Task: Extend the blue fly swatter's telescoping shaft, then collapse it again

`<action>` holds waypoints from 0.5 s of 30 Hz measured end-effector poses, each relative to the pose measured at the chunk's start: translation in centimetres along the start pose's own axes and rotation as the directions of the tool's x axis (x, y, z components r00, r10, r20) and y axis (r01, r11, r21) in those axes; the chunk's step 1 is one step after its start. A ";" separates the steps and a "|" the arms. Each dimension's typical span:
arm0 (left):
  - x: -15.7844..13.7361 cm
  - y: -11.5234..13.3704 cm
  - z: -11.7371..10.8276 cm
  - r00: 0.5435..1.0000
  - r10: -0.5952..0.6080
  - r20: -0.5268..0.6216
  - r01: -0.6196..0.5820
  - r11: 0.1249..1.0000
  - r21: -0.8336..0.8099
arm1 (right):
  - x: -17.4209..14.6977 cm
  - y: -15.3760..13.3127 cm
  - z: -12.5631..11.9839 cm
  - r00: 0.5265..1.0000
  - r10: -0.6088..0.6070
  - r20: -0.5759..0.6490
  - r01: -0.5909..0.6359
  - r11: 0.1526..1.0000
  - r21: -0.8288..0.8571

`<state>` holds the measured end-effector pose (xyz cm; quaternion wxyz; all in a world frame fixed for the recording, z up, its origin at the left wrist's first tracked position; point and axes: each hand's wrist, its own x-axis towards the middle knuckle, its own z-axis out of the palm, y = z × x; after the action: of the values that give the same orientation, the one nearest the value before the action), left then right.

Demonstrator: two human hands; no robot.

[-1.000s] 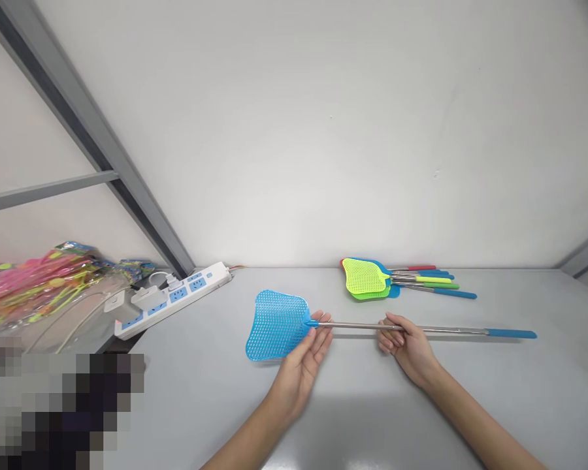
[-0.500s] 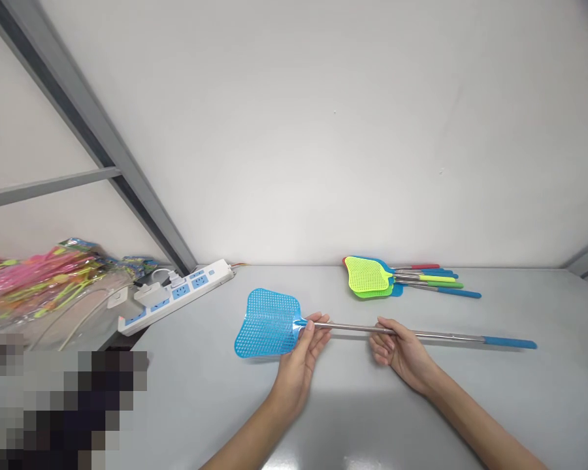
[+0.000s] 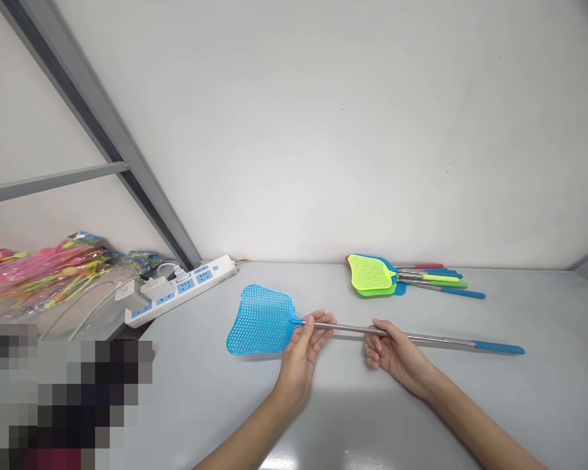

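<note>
A blue fly swatter [image 3: 264,321] with a perforated paddle, a long metal rod and a blue grip lies crosswise in front of me, held in both hands. My left hand [image 3: 304,349] pinches the rod between thumb and fingers just beside the paddle's neck. Farther along the rod, near its middle, my right hand [image 3: 394,352] is closed around it with curled fingers. The blue grip extends out to the right, beyond my right hand. Behind it, against the wall, lies a stack of fly swatters [image 3: 371,273] in yellow, green, blue and red.
A white power strip [image 3: 176,297] with plugs and cables sits at the table's left edge. Left of it are plastic-wrapped pink and yellow items [image 3: 53,267]. A grey metal frame [image 3: 112,140] rises there. The grey table [image 3: 206,385] meets a white wall at the back.
The blue fly swatter has shifted slightly left, its grip end coming closer to my right hand. Both hands keep their hold. The view has moved a little.
</note>
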<state>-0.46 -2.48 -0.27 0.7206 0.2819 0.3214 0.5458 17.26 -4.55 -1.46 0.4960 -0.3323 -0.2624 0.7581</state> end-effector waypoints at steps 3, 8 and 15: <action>0.0 0.1 0.1 1.000 -0.007 0.005 0.007 1.000 -0.008 | 0.0 0.1 0.0 1.000 0.005 0.000 -0.005 1.000 0.004; -0.1 0.1 0.1 1.000 -0.003 0.005 0.003 1.000 -0.019 | 0.1 0.1 0.0 1.000 0.007 -0.001 -0.007 1.000 0.013; -0.3 0.1 0.3 1.000 0.010 0.009 -0.010 1.000 -0.018 | 0.0 0.0 0.1 1.000 0.011 0.004 -0.011 1.000 0.018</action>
<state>-0.32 -2.77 0.05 0.7218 0.2794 0.3120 0.5510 17.17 -4.58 -1.41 0.4942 -0.3278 -0.2544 0.7639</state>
